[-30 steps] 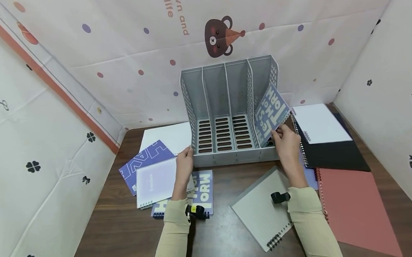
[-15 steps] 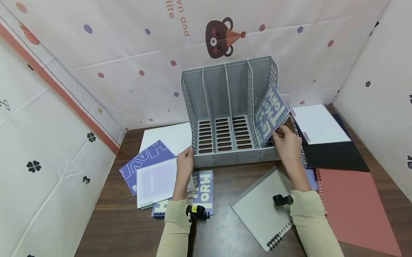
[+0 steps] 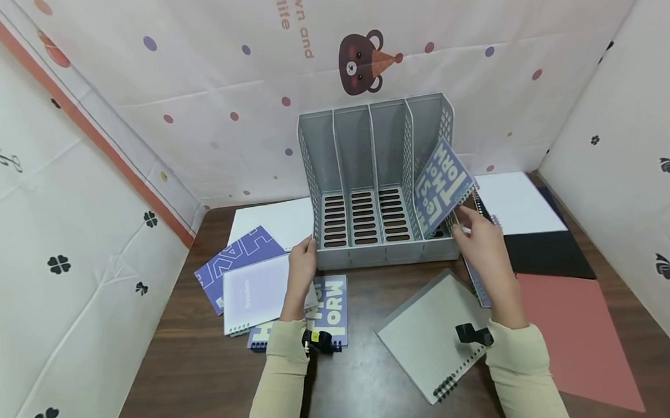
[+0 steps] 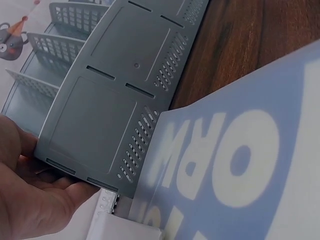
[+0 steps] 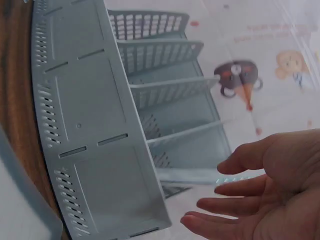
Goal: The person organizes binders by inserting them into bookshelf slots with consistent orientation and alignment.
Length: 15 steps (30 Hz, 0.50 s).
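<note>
A grey file organizer (image 3: pixel 387 255) with upright dividers stands against the back wall. My left hand (image 3: pixel 302 266) grips its front left corner, the fingers curled under the edge in the left wrist view. In the right-hand compartment a blue spiral notebook (image 3: pixel 443 182) with pale lettering leans tilted, its coil toward the right. Close beside that notebook's lower right edge is my right hand (image 3: pixel 482 246), holding nothing. The right wrist view has this hand (image 5: pixel 270 185) with fingers loosely extended and spread, past the organizer's corner.
Left of the organizer lie a white pad (image 3: pixel 268 221), a purple notebook (image 3: pixel 241 257), a lilac notebook (image 3: pixel 254 293) and a blue one (image 3: pixel 332 312). On the right are a grey notebook (image 3: pixel 425 336), white notebook (image 3: pixel 517 201), black notebook (image 3: pixel 550 252) and red notebook (image 3: pixel 576 335).
My right hand has let go of the blue notebook and moved slightly right and down. The notebook stays leaning in the compartment. The left hand keeps its hold on the organizer.
</note>
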Tool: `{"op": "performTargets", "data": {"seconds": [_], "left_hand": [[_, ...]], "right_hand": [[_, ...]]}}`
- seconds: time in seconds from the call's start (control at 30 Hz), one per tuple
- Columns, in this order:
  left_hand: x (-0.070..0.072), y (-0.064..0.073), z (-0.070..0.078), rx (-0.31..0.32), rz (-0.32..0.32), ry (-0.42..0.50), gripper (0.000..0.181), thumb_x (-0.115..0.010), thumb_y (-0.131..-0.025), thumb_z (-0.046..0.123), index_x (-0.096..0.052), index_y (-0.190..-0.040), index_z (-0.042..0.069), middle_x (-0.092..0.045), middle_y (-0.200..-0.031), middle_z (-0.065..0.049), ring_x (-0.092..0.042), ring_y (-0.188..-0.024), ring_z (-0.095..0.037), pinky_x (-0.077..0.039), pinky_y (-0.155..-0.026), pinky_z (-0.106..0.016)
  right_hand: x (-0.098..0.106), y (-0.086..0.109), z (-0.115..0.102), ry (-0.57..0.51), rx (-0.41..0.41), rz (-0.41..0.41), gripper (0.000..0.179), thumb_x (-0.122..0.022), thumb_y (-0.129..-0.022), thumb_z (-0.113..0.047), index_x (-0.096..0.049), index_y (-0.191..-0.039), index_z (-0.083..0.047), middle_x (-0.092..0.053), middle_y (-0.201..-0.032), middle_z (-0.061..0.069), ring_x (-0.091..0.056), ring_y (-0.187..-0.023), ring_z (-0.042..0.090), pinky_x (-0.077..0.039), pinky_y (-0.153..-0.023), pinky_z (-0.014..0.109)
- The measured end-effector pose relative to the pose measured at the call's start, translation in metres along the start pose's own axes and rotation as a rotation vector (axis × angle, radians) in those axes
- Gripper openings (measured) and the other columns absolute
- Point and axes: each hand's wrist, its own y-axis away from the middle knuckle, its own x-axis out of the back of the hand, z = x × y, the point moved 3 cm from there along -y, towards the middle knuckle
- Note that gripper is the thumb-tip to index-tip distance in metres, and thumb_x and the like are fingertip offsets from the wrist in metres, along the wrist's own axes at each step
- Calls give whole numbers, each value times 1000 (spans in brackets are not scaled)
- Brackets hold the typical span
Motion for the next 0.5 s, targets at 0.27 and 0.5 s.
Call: {"op": "performTargets", "data": {"seconds": [0.27,0.5], "left_hand": [[-2,5,10,-38,-36,-230,47,-34,-110,20,-51,-142,-10,-57,-140,-28,-51,-135,-40,-42,-110,-54],[-12,47,48,-289,-78,-652,54,-47,-108,21,-39,-147,-15,-34,-155,-34,-27,-148,-48,-20,-122,-54]], "right_hand": [[-10,34,-4,128,239,-102,46,-59,-97,-4,-52,-141,7,-62,-124,32,-60,-64,27,-52,-52,38],[-12,70,15,251,522,-193,45,-69,-87,4,-60,-130,9,-64,-127,29,-64,-114,46,-55,-90,55]]}}
